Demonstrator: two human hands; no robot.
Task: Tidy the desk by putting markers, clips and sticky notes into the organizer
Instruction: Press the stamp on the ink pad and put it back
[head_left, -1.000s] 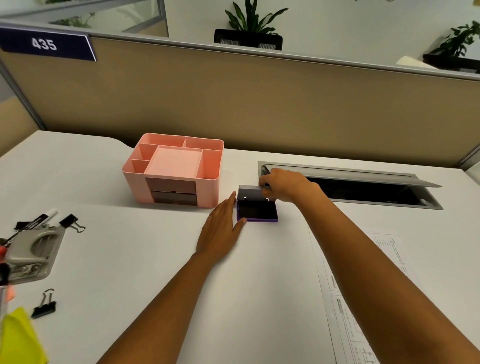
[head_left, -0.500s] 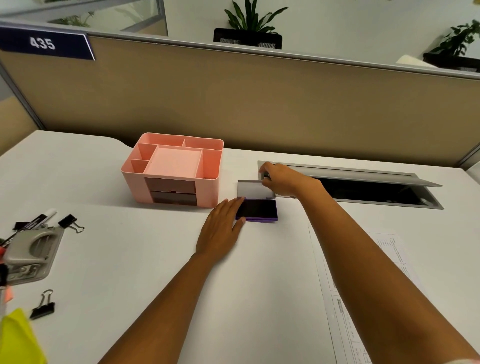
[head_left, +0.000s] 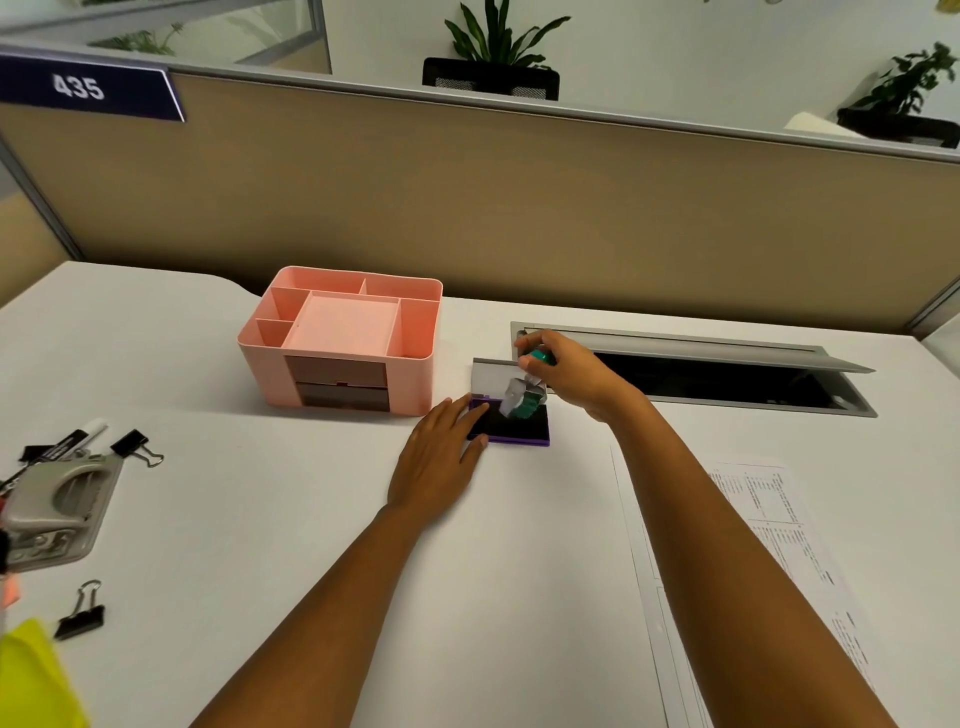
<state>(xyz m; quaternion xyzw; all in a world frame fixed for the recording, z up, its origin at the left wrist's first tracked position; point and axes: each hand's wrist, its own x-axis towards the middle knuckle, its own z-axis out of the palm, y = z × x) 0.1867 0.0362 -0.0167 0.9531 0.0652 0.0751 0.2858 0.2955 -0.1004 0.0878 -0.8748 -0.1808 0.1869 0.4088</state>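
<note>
I see my left hand (head_left: 439, 457) lying flat with straight fingers on one purple ink pad (head_left: 511, 423), while my right hand (head_left: 566, 371) grips one blurry green and grey thing (head_left: 524, 395) just above the pad. One pink organizer (head_left: 340, 340) sits at 9 o'clock from the pad. Far off at 8 o'clock lie two black clips (head_left: 136, 447) (head_left: 82, 613), one marker (head_left: 78, 436), one grey hole punch (head_left: 52, 509) and one yellow sticky pad (head_left: 31, 675).

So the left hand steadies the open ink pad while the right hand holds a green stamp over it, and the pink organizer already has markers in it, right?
Not quite. In the head view the pink organizer shows no markers in its top compartments; a marker lies at the desk's left edge. The rest holds: the left hand rests on the ink pad, and the right hand holds the green stamp over it.
</note>
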